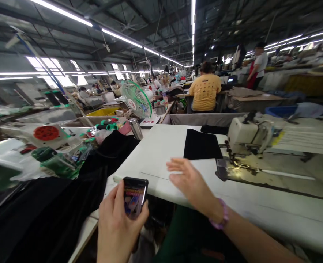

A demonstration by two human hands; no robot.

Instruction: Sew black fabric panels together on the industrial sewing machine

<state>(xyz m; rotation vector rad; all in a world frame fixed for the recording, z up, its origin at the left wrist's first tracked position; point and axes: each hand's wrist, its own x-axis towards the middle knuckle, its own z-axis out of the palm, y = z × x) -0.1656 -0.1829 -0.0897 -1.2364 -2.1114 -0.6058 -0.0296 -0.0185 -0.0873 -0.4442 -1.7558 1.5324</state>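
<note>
A smartphone [134, 197] with a lit, colourful screen is gripped in my left hand [119, 221], at the front edge of the white sewing table [156, 146]. My right hand [187, 179] hovers over the table to the right of the phone, its fingers stretched out and holding nothing. A purple beaded bracelet [221, 215] circles the right wrist. Beyond that hand, a black piece of fabric [202, 144] lies flat on the table, close to the sewing machine [246, 135].
Black cloth [54, 204] is heaped on the left. Thread spools, a steel flask [135, 129] and a green fan [136, 98] stand at the back left. Ahead, a person in a yellow shirt [205, 91] sits facing away. Another person [257, 67] stands at the far right.
</note>
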